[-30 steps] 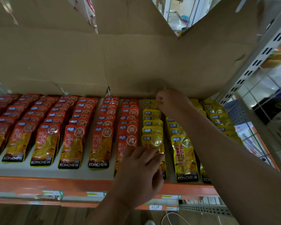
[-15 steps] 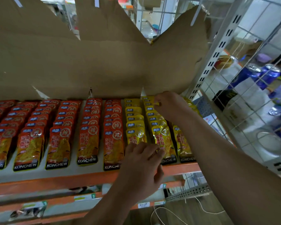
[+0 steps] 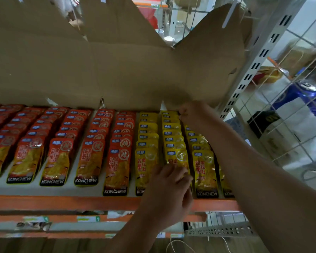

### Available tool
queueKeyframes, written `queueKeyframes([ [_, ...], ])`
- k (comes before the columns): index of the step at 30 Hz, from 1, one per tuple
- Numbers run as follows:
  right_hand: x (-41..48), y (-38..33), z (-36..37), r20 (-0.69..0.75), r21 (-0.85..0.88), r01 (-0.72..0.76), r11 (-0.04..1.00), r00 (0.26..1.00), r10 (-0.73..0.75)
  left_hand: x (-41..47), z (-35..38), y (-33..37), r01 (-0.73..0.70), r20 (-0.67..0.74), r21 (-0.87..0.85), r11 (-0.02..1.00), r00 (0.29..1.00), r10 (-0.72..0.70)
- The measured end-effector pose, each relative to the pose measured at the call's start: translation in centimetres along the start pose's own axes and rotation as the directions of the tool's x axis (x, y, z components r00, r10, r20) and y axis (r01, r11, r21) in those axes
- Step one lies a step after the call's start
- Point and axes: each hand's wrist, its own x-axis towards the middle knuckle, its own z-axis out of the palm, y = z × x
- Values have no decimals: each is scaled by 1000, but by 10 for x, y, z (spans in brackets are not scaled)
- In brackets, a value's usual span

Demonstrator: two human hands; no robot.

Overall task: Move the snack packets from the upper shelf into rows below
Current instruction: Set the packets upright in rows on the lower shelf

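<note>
yellow packets, row: right hand stayed pinching rearmost packet; left hand stayed curled, narrow, pressing front one. row settled, unchanged.

A pale shelf board with an orange front edge is covered by overlapping rows of red foil snack packets left of the hands, and yellow foil snack packets between them.

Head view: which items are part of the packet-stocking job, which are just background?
In the job:
- yellow packets
- red packets
- left hand at the front of a yellow row
- right hand at the back of the yellow rows
- shelf

Background:
- cardboard backing
- wire mesh side panel
- blue cans behind the mesh
- white cable
</note>
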Motion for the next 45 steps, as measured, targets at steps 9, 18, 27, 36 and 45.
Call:
queueKeyframes([
  [9,36,-6,24,142,-29,95,995,986,-90,4,5,2,26,41,85,996,999,-29],
  [18,45,-5,28,150,37,111,993,982,-115,5,6,2,41,14,77,996,999,-42],
  [27,40,-5,27,127,31,111,993,985,-114,3,11,0,56,32,-7,998,998,-56],
  [36,40,-8,26,163,28,86,996,983,-89,2,11,0,85,43,-26,996,996,-84],
  [45,39,-12,21,204,11,45,999,978,-46,3,8,1,96,56,-26,995,994,-94],
])
